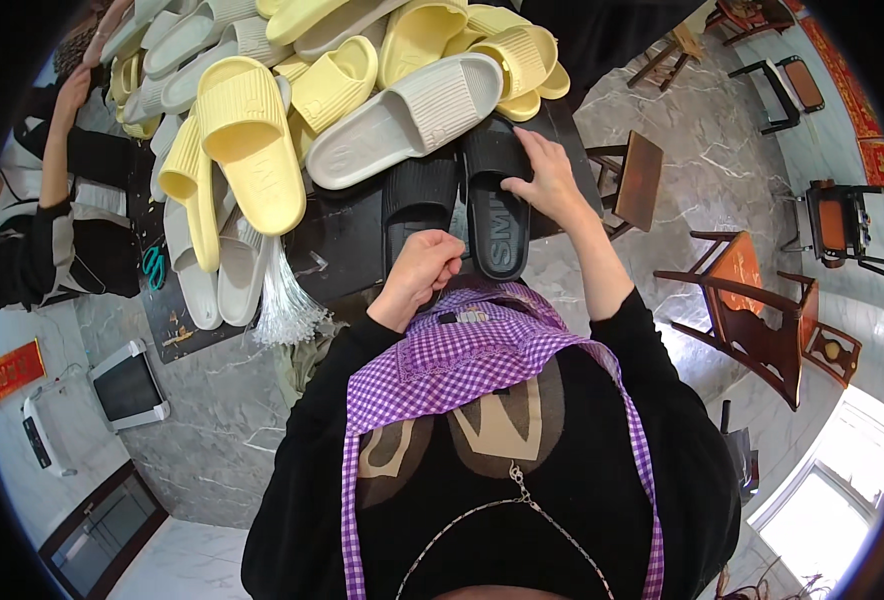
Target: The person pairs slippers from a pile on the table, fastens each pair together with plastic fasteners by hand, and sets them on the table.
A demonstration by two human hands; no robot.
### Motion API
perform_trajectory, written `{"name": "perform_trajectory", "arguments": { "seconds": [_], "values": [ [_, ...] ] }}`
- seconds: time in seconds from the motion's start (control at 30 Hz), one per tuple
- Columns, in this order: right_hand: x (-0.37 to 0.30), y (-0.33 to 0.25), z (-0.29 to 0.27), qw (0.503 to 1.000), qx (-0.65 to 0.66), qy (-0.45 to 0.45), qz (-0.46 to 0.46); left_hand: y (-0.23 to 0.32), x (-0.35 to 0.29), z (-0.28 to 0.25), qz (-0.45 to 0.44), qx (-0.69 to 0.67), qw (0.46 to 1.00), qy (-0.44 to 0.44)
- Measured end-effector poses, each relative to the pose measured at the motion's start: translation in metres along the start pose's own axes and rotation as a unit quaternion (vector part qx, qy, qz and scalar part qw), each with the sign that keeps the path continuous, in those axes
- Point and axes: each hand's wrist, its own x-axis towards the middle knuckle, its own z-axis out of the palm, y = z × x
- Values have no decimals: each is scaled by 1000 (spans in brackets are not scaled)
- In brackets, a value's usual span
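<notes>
A pair of black slide sandals lies side by side at the table's near edge, toes pointing away from me. My right hand (552, 182) grips the strap of the right black slide (499, 225), thumb at the strap's edge and fingers along its outer side. In front of the left black slide (420, 190), my left hand (424, 268) is closed with fingertips pinched together. Whatever it may hold is too small or hidden to make out. Right behind the pair, a grey slide (402, 120) lies slantwise on the heap.
Yellow slides (252, 150) and grey slides are heaped across the dark table (312, 255). A bundle of clear plastic strands (287, 300) hangs over its near edge, left of me. Teal-handled scissors (153, 267) lie farther left, near another person (62, 230). Wooden chairs (747, 300) stand at right.
</notes>
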Motion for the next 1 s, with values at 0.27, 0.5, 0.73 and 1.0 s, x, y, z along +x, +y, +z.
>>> {"name": "perform_trajectory", "arguments": {
  "seconds": [0.27, 0.5, 0.73, 1.0],
  "values": [
    [-5, 7, 6, 997, -9, -78, 19, 3, -10, 9, -45, -16, 997, -55],
    [-17, -3, 4, 996, 7, -75, 52, -6, -20, 2, -115, -53, 989, -75],
    [-21, -3, 5, 996, 11, -61, 57, -19, -27, -12, -150, -73, 983, -75],
    [-26, -8, 5, 996, -1, -65, 58, -17, 6, 11, -106, -87, 989, -55]
  ]
}}
